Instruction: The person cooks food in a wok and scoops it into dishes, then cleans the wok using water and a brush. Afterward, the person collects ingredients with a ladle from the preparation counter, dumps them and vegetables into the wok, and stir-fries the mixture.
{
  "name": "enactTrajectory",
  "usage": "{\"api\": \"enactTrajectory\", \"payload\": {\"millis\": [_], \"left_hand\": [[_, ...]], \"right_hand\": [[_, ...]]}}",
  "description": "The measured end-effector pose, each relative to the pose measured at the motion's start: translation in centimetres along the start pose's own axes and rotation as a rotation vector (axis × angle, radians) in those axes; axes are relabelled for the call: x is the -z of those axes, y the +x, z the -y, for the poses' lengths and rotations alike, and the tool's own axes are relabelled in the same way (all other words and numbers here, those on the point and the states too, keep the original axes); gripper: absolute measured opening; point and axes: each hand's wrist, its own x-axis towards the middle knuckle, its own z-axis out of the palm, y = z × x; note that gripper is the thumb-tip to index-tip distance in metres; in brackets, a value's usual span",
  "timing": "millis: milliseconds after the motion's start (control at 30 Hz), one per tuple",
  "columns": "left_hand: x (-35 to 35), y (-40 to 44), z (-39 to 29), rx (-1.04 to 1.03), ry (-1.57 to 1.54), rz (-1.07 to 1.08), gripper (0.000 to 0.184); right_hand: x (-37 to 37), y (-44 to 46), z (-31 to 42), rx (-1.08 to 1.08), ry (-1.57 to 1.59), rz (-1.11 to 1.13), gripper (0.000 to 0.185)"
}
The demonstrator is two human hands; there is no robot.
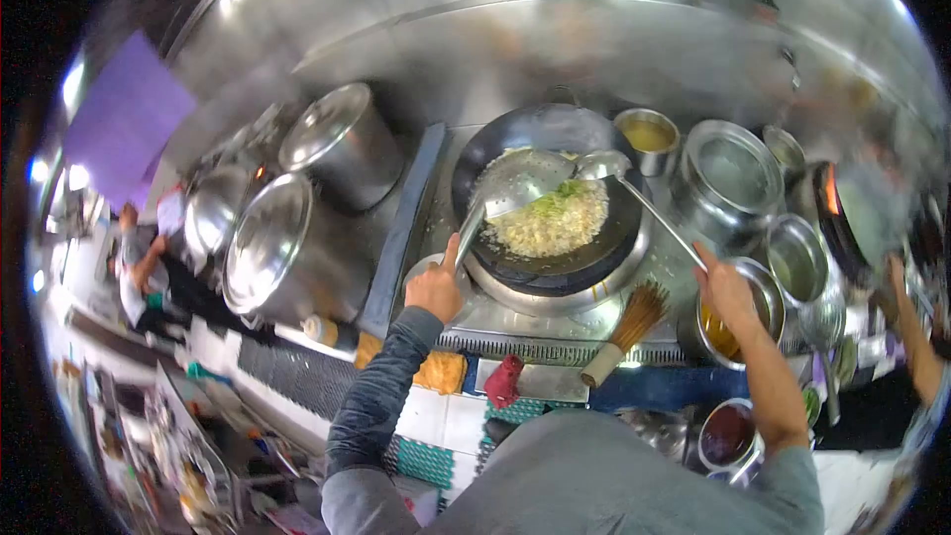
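Observation:
A large black wok (565, 277) sits on the burner in front of me, holding fried rice (555, 228) with chopped greens (555, 202) on top. My left hand (436, 289) is closed round the handle of a round perforated skimmer (530, 178), index finger stretched along it. The skimmer's bowl is over the left and back part of the rice. In my right hand (725, 289) is the long handle of a ladle (601, 165). The ladle's bowl is at the wok's back right, beside the skimmer; whether they touch, I cannot tell.
Lidded steel pots (272, 248) stand left of the wok. On the right are a pot of yellowish liquid (648, 135) and a larger steel pot (728, 178). A bamboo brush (634, 322) and red cloth (503, 381) lie along the front edge. Another person's arm (916, 337) appears far right.

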Motion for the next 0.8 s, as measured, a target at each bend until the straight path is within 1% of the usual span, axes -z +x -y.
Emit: {"api": "enactTrajectory", "payload": {"millis": [33, 67, 100, 133, 167, 200, 233, 267, 300, 333, 367, 400, 433, 467, 500, 533, 567, 600, 633, 667, 700, 733, 800], "left_hand": [[-0.7, -0.9, 0.0, 0.09, -0.03, -0.033, 0.093], [-1.6, -2.3, 0.1, 0.19, -0.055, -0.067, 0.092], [-6.8, -5.8, -1.5, 0.326, -0.354, -0.067, 0.093], [-7.6, -8.0, -1.3, 0.353, -0.58, -0.21, 0.091], [-7.5, -9.9, 0.6, 0.352, -0.763, -0.375, 0.09], [-8.1, -11.0, 3.2, 0.486, -1.114, -0.303, 0.087], [-6.3, -12.7, 2.4, 0.692, -1.568, -0.201, 0.079], [-8.0, -14.2, 3.8, 0.792, -1.711, -0.057, 0.072], [-10.8, -16.1, 5.0, 0.879, -1.862, -0.076, 0.045], [-15.6, -17.9, 7.5, 0.873, -1.792, 0.122, 0.025], [-15.5, -17.3, 7.4, 0.996, -1.769, 0.121, 0.018], [-18.0, -17.3, 8.5, 0.976, -1.776, 0.098, 0.021], [-19.1, -16.1, 10.1, 0.876, -1.796, 0.038, 0.025], [-18.2, -15.2, 11.4, 0.807, -1.483, 0.053, 0.032], [-21.0, -14.3, 13.9, 0.613, -0.906, 0.033, 0.04], [-18.5, -12.9, 12.3, 0.864, -0.526, 0.042, 0.042], [-8.3, -12.5, 8.8, 0.913, -0.4, 0.052, 0.037], [-15.5, -11.1, 9.4, 0.798, -0.275, -0.411, 0.038], [-12.1, -11.3, 5.8, 0.564, -0.365, -0.438, 0.047], [-11.0, -12.2, 1.2, 0.466, -0.298, -0.137, 0.053], [-14.2, -12.6, -1.8, 0.39, -0.362, -0.202, 0.058], [-15.3, -12.9, -3.7, 0.328, -0.325, -0.123, 0.063], [-22.4, -12.5, -5.8, 0.411, -0.364, -0.088, 0.061]], "right_hand": [[-1.4, 0.4, -0.5, 0.031, 0.081, -0.031, 0.048], [-3.4, 0.8, -1.5, 0.128, 0.188, -0.151, 0.048], [-1.3, 1.2, -2.6, 0.129, 0.133, -0.079, 0.048], [-2.7, 2.2, -1.8, 0.123, 0.22, -0.052, 0.048], [-4.8, 3.2, 0.2, 0.108, 0.338, -0.032, 0.049], [-5.8, 5.5, 2.4, 0.097, 0.41, -0.027, 0.048], [-5.1, 6.8, 3.0, 0.052, 0.327, 0.007, 0.047], [-5.0, 9.1, 3.8, 0.033, 0.239, 0.035, 0.046], [-7.4, 12.0, 2.7, 0.071, 0.292, 0.038, 0.047], [-9.8, 14.9, 1.4, 0.11, 0.346, 0.042, 0.047], [-12.1, 17.8, -0.1, 0.149, 0.399, 0.049, 0.048], [-13.1, 18.7, -0.2, 0.271, 0.428, 0.039, 0.048], [-14.0, 19.6, -0.1, 0.394, 0.456, 0.032, 0.048], [-16.4, 21.9, -1.8, 0.453, 0.475, 0.131, 0.049], [-15.2, 20.9, -0.6, 0.431, 0.435, 0.202, 0.046], [-15.9, 23.0, -1.6, 0.34, 0.304, 0.252, 0.046], [-7.6, 15.4, 5.2, 0.507, 0.287, 0.136, 0.045], [-7.2, 15.2, 5.3, 0.456, 0.304, 0.124, 0.041], [-7.1, 16.2, 5.5, 0.452, 0.241, 0.031, 0.04], [-8.9, 18.1, 3.9, 0.417, 0.18, -0.022, 0.04], [-9.4, 19.6, 4.2, 0.39, 0.117, -0.119, 0.039], [-10.6, 21.8, 4.2, 0.378, 0.115, -0.131, 0.04], [-15.8, 28.9, 2.8, 0.389, 0.209, -0.004, 0.044]]}}
